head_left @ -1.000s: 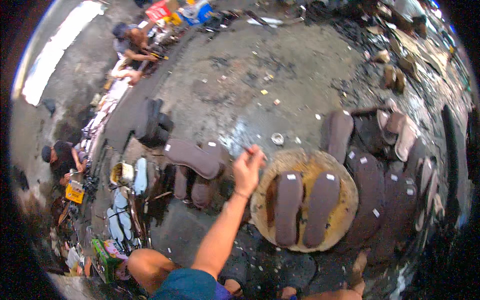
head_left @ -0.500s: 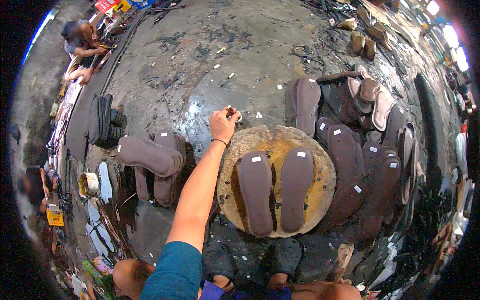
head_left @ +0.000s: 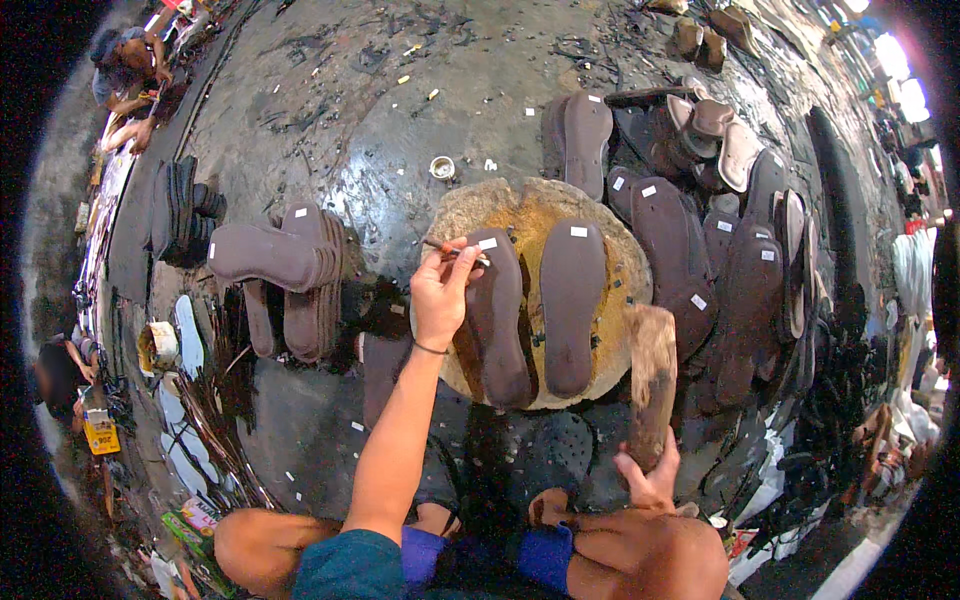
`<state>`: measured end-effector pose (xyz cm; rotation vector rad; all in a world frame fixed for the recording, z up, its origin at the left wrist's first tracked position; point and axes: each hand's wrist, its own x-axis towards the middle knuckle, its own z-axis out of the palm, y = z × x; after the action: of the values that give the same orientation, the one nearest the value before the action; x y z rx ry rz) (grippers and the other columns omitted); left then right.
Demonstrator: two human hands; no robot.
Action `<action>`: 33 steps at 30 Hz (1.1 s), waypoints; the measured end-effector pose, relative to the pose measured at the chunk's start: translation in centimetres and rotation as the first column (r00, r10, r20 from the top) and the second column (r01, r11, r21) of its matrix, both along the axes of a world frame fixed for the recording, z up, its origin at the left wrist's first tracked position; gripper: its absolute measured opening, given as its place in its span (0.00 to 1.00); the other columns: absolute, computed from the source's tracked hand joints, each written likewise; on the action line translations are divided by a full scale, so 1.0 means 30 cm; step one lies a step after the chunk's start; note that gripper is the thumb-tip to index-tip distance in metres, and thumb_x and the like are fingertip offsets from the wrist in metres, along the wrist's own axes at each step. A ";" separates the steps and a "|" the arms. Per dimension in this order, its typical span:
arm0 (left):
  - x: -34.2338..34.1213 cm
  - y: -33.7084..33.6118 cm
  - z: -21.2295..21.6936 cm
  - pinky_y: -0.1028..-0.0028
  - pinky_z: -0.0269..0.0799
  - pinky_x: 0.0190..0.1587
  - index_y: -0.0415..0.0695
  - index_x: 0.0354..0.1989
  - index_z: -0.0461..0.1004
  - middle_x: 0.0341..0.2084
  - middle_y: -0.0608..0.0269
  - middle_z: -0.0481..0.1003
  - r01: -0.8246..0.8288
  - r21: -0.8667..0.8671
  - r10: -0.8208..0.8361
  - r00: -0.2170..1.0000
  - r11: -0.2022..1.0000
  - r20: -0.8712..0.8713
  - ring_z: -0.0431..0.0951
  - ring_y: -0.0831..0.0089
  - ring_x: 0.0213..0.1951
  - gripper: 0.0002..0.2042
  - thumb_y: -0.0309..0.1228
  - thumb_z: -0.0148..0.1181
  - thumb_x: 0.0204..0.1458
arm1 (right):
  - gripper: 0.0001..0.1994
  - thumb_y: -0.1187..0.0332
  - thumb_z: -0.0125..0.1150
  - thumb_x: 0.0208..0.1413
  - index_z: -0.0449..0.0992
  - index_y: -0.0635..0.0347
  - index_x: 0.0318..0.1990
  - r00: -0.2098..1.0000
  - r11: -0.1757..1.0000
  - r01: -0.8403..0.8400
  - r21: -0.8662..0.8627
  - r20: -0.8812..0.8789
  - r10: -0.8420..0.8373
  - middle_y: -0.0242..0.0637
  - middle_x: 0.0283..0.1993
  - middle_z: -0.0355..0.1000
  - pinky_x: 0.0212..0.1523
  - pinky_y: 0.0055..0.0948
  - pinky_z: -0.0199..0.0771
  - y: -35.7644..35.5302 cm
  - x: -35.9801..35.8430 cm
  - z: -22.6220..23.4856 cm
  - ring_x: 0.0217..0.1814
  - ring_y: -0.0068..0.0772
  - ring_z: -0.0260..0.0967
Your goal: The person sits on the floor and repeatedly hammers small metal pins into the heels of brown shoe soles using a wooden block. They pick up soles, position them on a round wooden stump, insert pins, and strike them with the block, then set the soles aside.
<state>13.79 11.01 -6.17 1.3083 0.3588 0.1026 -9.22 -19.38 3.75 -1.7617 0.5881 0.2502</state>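
Two dark brown shoe soles, the left one [head_left: 495, 320] and the right one [head_left: 573, 310], lie side by side on a round wooden chopping block [head_left: 628, 270]. Each bears a small white label near its far end. My left hand [head_left: 440, 305] is closed in a pinch over the left sole's far end. Between its fingers is a thin stick-like tool [head_left: 433, 243], dark at one end; its exact kind is unclear. My right hand [head_left: 652, 482] grips the lower end of a rough wooden billet [head_left: 652, 375], upright beside the block's right edge.
A small round tin [head_left: 442, 168] stands on the dark floor beyond the block. Stacked soles [head_left: 265, 255] sit to the left, and more soles [head_left: 672, 235] pile up on the right. Scraps litter the floor. Another person [head_left: 125, 70] works at the far left.
My left hand has come back from beside the tin to above the left sole. My right hand has come into view and taken hold of the wooden billet, now raised beside the block.
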 end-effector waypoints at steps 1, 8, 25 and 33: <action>-0.005 -0.008 0.007 0.76 0.81 0.40 0.36 0.47 0.75 0.39 0.59 0.80 0.017 0.075 -0.015 1.000 0.997 -0.019 0.81 0.74 0.41 0.11 0.29 0.60 0.61 | 0.29 0.76 0.69 0.46 0.64 0.63 0.57 0.996 0.994 0.072 0.085 -0.051 -0.068 0.36 0.39 0.72 0.40 0.28 0.75 0.040 0.009 0.005 0.37 0.27 0.71; 0.012 -0.060 0.027 0.77 0.78 0.38 0.38 0.43 0.78 0.34 0.62 0.82 0.058 0.279 -0.057 0.998 0.958 -0.012 0.81 0.77 0.35 0.11 0.32 0.63 0.59 | 0.31 0.74 0.72 0.46 0.64 0.63 0.58 0.993 0.968 -0.094 0.233 0.094 0.074 0.35 0.42 0.74 0.48 0.31 0.73 0.126 0.166 0.045 0.43 0.29 0.72; 0.019 -0.024 0.044 0.58 0.75 0.35 0.43 0.36 0.74 0.30 0.50 0.78 0.079 0.836 -0.321 0.939 0.543 0.120 0.79 0.50 0.36 0.05 0.29 0.61 0.57 | 0.16 0.68 0.67 0.54 0.72 0.67 0.46 0.977 0.788 -0.210 0.579 0.087 0.196 0.36 0.31 0.76 0.33 0.29 0.77 0.301 0.434 0.028 0.30 0.28 0.75; -0.156 -0.145 0.194 0.73 0.78 0.43 0.35 0.35 0.76 0.34 0.58 0.81 0.307 0.309 -0.304 0.951 0.900 -0.059 0.79 0.77 0.38 0.12 0.34 0.60 0.62 | 0.21 0.65 0.62 0.57 0.68 0.66 0.55 0.985 0.544 0.171 0.822 -0.158 -0.071 0.42 0.49 0.73 0.48 0.44 0.79 0.222 0.411 -0.030 0.46 0.40 0.75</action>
<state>9.10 6.67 -0.34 1.6682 0.1421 -0.1168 3.12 -12.73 2.86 -0.7554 0.5323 0.4459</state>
